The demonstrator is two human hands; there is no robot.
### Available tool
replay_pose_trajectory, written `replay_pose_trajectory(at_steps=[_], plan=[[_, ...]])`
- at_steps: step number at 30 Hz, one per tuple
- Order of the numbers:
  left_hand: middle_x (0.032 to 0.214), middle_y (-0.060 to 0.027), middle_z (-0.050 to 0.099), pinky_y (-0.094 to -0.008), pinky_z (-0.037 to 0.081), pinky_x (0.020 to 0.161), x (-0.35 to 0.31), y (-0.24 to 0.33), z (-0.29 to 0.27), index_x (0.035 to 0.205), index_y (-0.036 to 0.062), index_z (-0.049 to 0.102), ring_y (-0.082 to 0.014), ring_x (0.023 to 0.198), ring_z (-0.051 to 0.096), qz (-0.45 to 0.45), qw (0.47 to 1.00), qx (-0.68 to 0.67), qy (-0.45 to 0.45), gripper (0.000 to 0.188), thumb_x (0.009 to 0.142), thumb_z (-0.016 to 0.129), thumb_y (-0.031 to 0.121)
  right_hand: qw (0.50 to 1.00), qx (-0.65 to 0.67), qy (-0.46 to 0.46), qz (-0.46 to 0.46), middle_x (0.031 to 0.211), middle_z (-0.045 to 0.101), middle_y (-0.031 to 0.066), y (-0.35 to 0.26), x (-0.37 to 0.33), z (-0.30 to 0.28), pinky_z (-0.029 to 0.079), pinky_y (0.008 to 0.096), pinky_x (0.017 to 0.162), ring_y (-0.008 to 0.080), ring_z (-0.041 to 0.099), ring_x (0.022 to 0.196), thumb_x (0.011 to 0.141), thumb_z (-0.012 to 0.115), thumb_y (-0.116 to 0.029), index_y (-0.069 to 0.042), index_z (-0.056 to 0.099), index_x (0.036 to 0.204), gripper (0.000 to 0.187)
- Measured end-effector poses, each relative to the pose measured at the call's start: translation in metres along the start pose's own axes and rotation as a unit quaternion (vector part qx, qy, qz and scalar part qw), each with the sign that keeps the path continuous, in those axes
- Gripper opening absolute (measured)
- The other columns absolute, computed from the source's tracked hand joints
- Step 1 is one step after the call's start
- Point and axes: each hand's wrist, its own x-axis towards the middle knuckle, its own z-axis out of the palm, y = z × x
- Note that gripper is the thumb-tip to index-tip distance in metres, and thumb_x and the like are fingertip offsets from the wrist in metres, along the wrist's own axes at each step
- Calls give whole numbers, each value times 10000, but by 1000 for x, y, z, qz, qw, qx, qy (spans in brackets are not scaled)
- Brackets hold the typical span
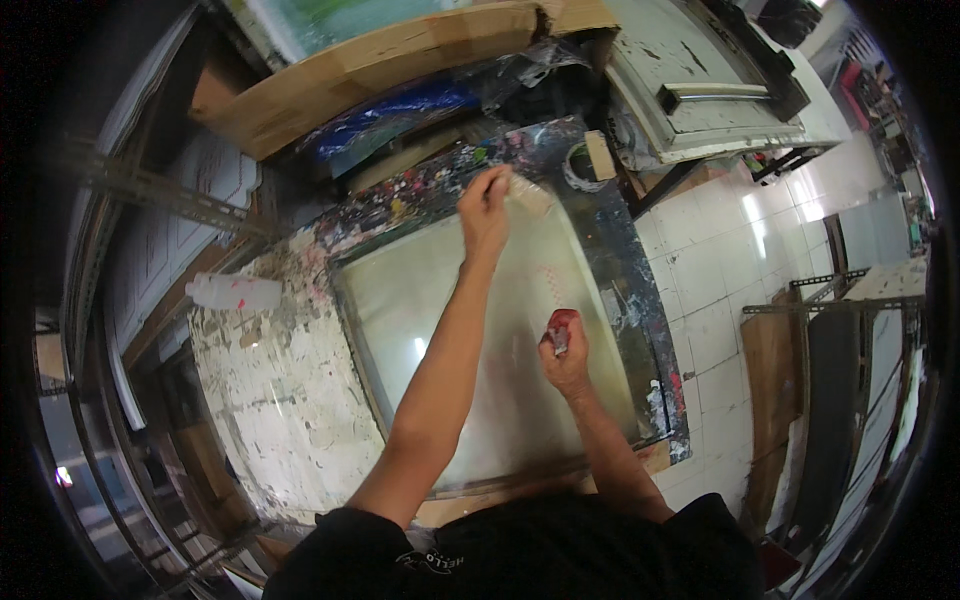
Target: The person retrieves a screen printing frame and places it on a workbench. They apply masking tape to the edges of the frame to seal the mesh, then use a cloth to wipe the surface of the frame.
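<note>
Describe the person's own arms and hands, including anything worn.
The left hand and right hand are bare, without gloves; no watch or bracelet shows on either wrist. The left arm and right arm are bare up to the short sleeves of a black T-shirt with a small white print.

The panel [520, 400] looks glossy, the tabletop [265, 400] rough.

One short word in pale letters [446, 561] can be read on the black shirt [600, 545] of the person, at the near side; beside it stands a small curved mark [424, 566], not readable.
</note>
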Motion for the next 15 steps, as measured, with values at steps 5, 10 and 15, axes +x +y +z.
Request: replay_pose_trajectory(at_steps=[5, 10, 15], plan=[[883, -57, 680, -297, 471, 762, 52, -2, 89, 990, 29, 714, -130, 825, 599, -9, 987, 97, -131, 169, 917, 608, 140, 1000, 16, -17, 15, 925, 589, 161, -3, 1, -3, 502, 342, 622, 266, 600, 664, 742, 530, 56, -12, 525, 1123, 387], [888, -100, 662, -329, 479, 779, 75, -29, 131, 1010, 34, 718, -205, 849, 620, 26, 967, 171, -188, 185, 894, 638, 153, 999, 21, -37, 23, 861, 554, 146, -9, 6, -2, 475, 312, 645, 253, 583, 718, 720, 493, 78, 3, 523, 1155, 443], [999, -129, 577, -367, 480, 825, 66, -33, 148, 1140, 85, 689, -309, 946, 588, 108, 940, 286, -149, 312, 830, 703, 127, 999, 7, -42, 15, 886, 560, 157, -6, 8, -6, 483, 339, 592, 260, 585, 669, 711, 506, 88, 0, 529, 1147, 445]])
